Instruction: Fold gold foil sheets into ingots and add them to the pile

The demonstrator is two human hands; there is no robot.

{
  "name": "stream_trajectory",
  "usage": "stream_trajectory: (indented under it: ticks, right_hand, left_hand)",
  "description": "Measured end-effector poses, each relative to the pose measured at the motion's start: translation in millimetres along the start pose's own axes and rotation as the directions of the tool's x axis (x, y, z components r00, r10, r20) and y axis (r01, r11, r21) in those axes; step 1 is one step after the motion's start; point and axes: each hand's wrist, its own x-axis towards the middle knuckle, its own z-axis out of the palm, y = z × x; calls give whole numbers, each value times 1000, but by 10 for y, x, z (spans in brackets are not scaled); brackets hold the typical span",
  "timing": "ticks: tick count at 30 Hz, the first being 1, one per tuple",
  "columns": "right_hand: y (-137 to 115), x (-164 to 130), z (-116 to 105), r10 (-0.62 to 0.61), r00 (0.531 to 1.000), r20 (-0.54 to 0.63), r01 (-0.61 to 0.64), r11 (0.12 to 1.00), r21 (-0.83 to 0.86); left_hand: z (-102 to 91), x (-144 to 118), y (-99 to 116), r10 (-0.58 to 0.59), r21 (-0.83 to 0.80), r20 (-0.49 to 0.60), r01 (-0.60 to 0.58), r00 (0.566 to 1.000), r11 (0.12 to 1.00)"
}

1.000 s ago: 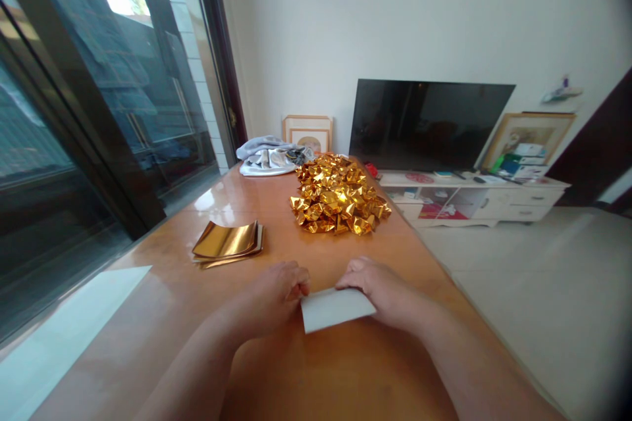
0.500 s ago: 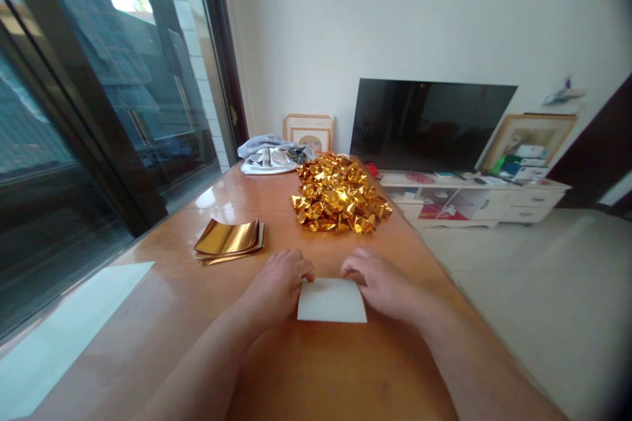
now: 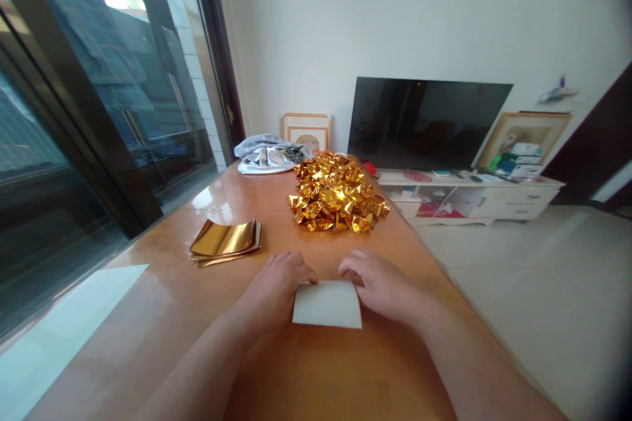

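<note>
A small sheet of paper (image 3: pixel 327 306), pale side up and slightly bowed, is between my hands above the near part of the wooden table. Its far left corner is pinched by my left hand (image 3: pixel 285 281), with the thumb along the far edge. My right hand (image 3: pixel 376 283) has curled fingers at the far right corner, and some of its fingertips are hidden. To the left of the hands lies a stack of gold foil paper (image 3: pixel 224 240), its sheets curling upward. Beyond them is a heap of folded gold foil pieces (image 3: pixel 338 194).
A long pale sheet (image 3: pixel 64 325) lies along the left side of the table (image 3: pixel 306 375). Grey cloth (image 3: pixel 269 154) is bunched at the far end. A television (image 3: pixel 427 125) stands on a white cabinet (image 3: pixel 508 200) at the back right. Glass doors (image 3: pixel 93 112) border the left.
The view has shifted slightly, so most things appear a little farther left. Both hands keep nearly the same hold, and the paper has tilted a little.
</note>
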Motion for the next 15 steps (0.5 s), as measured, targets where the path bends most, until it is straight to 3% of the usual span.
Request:
stream_trajectory:
  ticks: [3,7,15]
  right_hand:
    - [39,48,40,8,997,-71,-7,1000,15]
    - [103,95,90,10,993,-115,-1,997,77]
    - [190,155,171,108,987,-122,-75,967,245]
  left_hand:
    - [64,56,-39,-36,-64,-57,32,998,997]
    - [170,127,-118,-125,-271,-125,87,984,959]
    - [165,158,-133,-252,-499,-48,195,967,845]
